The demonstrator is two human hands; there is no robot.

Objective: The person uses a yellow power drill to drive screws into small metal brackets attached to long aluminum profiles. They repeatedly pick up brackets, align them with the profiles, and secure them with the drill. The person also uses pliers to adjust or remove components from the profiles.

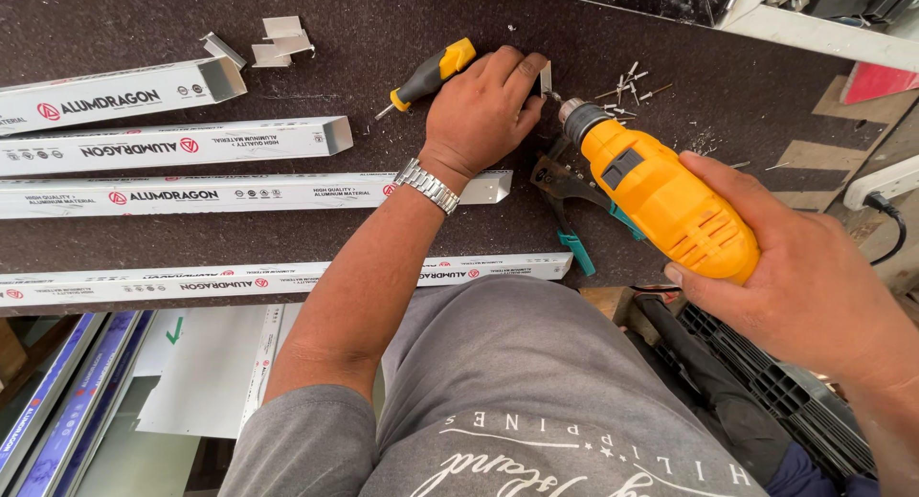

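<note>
My right hand grips a yellow power drill, its chuck pointing up-left toward a small metal piece. My left hand, with a metal watch on the wrist, presses down on the dark tabletop and pinches that small piece at its fingertips. A yellow-and-black screwdriver lies just left of this hand. Pliers with teal handles rest under the drill. A scatter of small screws lies right of the drill tip.
Several long white aluminium profiles lie side by side across the left of the dark table. Small offcuts sit at the top left. A white power strip with a black cable is at the right edge.
</note>
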